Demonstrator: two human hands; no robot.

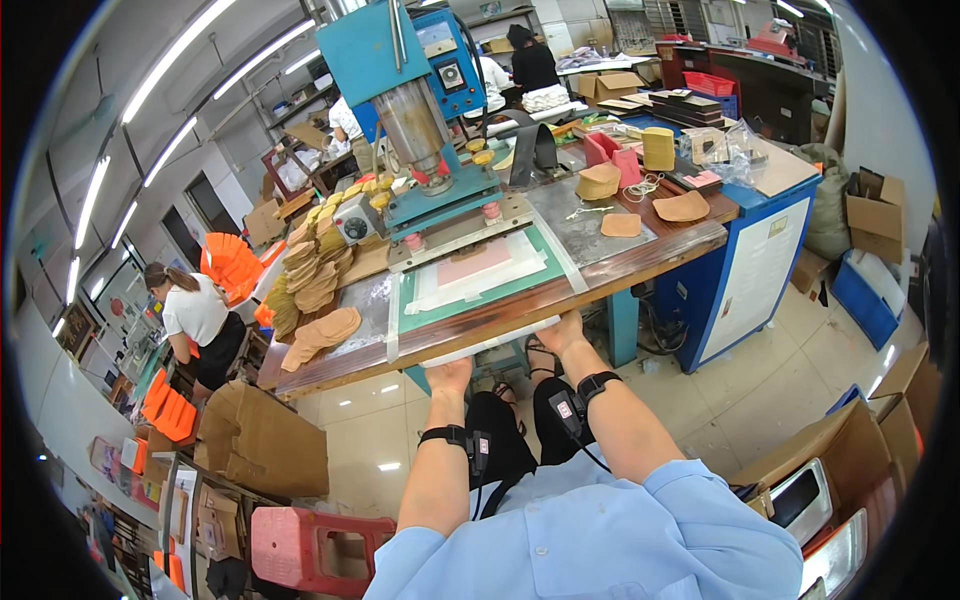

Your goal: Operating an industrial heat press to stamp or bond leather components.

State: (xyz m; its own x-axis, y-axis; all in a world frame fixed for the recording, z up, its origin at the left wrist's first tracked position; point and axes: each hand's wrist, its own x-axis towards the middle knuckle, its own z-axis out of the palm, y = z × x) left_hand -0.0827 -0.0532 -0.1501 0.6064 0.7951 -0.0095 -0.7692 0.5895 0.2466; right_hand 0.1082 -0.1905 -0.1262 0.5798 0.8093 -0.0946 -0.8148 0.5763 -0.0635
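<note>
Just below the front edge of the wooden worktable (640, 272) runs a white bar (492, 342). My left hand (450, 374) grips its left end and my right hand (566, 332) its right end, with the fingertips partly hidden under the edge. Above the bar, a green mat (413, 310) is taped to the tabletop. White sheets (520, 262) with a pinkish piece (470, 264) in the middle lie on it. Over them stands a blue press (365, 45), its flat plate (450, 200) raised above the sheets.
Stacked tan leather-like pieces (310, 265) fill the table's left side. More tan pieces (682, 207) and a pink holder (612, 158) lie right. A blue cabinet (745, 270) adjoins. Behind me are a red stool (310, 550) and cardboard (262, 440). A person (195, 315) sits far left.
</note>
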